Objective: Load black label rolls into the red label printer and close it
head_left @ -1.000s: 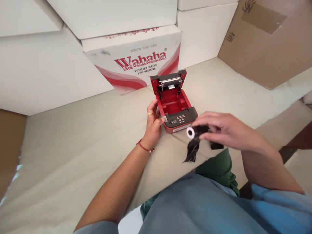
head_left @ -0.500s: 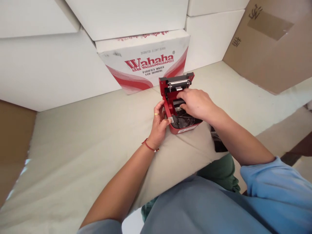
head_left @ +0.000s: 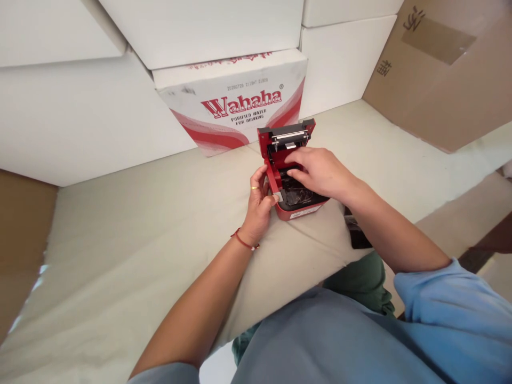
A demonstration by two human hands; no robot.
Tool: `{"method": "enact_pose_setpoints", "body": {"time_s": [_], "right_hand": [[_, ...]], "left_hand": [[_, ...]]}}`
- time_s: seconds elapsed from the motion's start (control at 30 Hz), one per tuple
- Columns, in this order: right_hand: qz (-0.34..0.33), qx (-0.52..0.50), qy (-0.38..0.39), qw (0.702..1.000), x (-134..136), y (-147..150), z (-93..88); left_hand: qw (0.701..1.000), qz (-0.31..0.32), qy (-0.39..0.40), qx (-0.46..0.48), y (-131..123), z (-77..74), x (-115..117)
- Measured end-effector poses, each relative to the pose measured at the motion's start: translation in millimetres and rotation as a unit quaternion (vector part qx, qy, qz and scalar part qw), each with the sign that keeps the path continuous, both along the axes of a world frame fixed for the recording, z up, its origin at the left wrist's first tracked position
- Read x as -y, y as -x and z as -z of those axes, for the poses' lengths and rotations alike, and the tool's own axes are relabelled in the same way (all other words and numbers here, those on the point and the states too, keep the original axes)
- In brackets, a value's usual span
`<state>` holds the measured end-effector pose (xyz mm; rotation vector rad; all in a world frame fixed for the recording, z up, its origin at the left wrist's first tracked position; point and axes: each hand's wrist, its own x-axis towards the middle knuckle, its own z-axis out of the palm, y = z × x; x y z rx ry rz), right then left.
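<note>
A small red printer (head_left: pixel 274 184) with its lid raised sits on a beige cloth-covered surface (head_left: pixel 140 234). My left hand (head_left: pixel 258 205) grips the printer's left side, thumb on its front corner. My right hand (head_left: pixel 318 172) reaches into the open bay, fingers curled over a black ribbon roll (head_left: pixel 298 195) whose loose glossy film lies across the front panel. Whether the fingers still pinch the roll is hidden.
A white and red "Wahaha" carton (head_left: pixel 234 101) stands just behind the printer, among stacked white boxes (head_left: pixel 80 106). A brown cardboard box (head_left: pixel 444 74) leans at the right. A small black object (head_left: pixel 354 234) lies under my right forearm.
My right hand carried the black ribbon roll from in front of the printer up into its open bay. Since half a second ago it has settled slightly lower. The left hand kept its hold.
</note>
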<state>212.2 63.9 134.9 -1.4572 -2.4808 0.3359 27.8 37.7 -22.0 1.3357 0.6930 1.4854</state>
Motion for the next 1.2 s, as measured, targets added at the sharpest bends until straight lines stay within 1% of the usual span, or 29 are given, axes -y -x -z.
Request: {"method": "enact_pose_setpoints", "body": {"time_s": [0.1, 0.2, 0.23, 0.3, 0.33, 0.37, 0.4, 0.43, 0.5, 0.53, 0.6, 0.67, 0.7, 0.73, 0.8, 0.87, 0.9, 0.93, 1.0, 1.07, 1.13, 1.2], "right_hand": [[-0.042, -0.090, -0.030, 0.995, 30, -17, 0.1], [-0.108, -0.145, -0.070, 0.981, 62, -37, 11.9], [-0.122, -0.147, -0.078, 0.978, 70, -43, 17.7], [-0.129, -0.139, -0.090, 0.978, 83, -52, 29.0], [-0.125, -0.134, -0.094, 0.979, 87, -56, 33.8], [-0.120, -0.131, -0.096, 0.979, 89, -59, 37.7], [-0.116, -0.131, -0.097, 0.980, 91, -61, 40.4], [-0.114, -0.133, -0.096, 0.980, 91, -62, 42.1], [-0.115, -0.140, -0.093, 0.979, 90, -64, 42.2], [-0.117, -0.146, -0.092, 0.978, 88, -64, 40.8], [-0.126, -0.165, -0.086, 0.975, 84, -64, 35.6], [-0.130, -0.195, -0.075, 0.969, 76, -64, 28.0], [-0.115, -0.209, -0.073, 0.968, 70, -63, 23.8], [-0.083, -0.219, -0.077, 0.969, 62, -62, 19.7], [0.016, -0.218, -0.099, 0.971, 40, -58, 12.5], [0.107, -0.198, -0.121, 0.967, 12, -51, 7.5], [0.130, -0.193, -0.128, 0.964, -3, -46, 6.0], [0.139, -0.194, -0.132, 0.962, -17, -41, 4.8], [0.131, -0.203, -0.122, 0.963, -41, -30, 3.2], [0.104, -0.220, -0.091, 0.966, -53, -23, 2.4], [0.076, -0.249, -0.061, 0.964, -50, -20, 3.6], [0.062, -0.287, -0.060, 0.954, -35, -24, 8.6]], "left_hand": [[1.000, -0.002, 0.000, 0.003, -1, 0.6, 0], [1.000, -0.008, -0.009, -0.013, -1, -0.8, 2], [0.999, -0.021, -0.017, -0.027, 0, -2.8, 4], [0.993, -0.077, -0.051, -0.074, 1, -9.6, 12], [0.983, -0.120, -0.074, -0.117, 1, -14.1, 17], [0.965, -0.171, -0.111, -0.164, 1, -18.9, 24], [0.942, -0.214, -0.167, -0.198, 1, -23.3, 30], [0.918, -0.234, -0.225, -0.226, 0, -27.1, 37], [0.878, -0.230, -0.312, -0.282, -3, -31.6, 48], [0.863, -0.225, -0.333, -0.305, -5, -32.4, 52], [0.845, -0.220, -0.353, -0.336, -9, -32.2, 56], [0.828, -0.233, -0.364, -0.357, -11, -31.8, 56], [0.819, -0.244, -0.371, -0.364, -12, -32.0, 56], [0.809, -0.254, -0.380, -0.371, -12, -32.5, 55], [0.793, -0.263, -0.399, -0.378, -12, -33.8, 55], [0.786, -0.255, -0.412, -0.384, -11, -34.5, 56], [0.788, -0.245, -0.412, -0.386, -11, -34.3, 56], [0.794, -0.234, -0.407, -0.386, -11, -34.0, 57], [0.805, -0.218, -0.395, -0.385, -11, -33.1, 57], [0.800, -0.222, -0.400, -0.388, -11, -33.4, 58], [0.782, -0.241, -0.418, -0.396, -12, -35.4, 58], [0.770, -0.254, -0.424, -0.402, -13, -38.4, 58]]}}
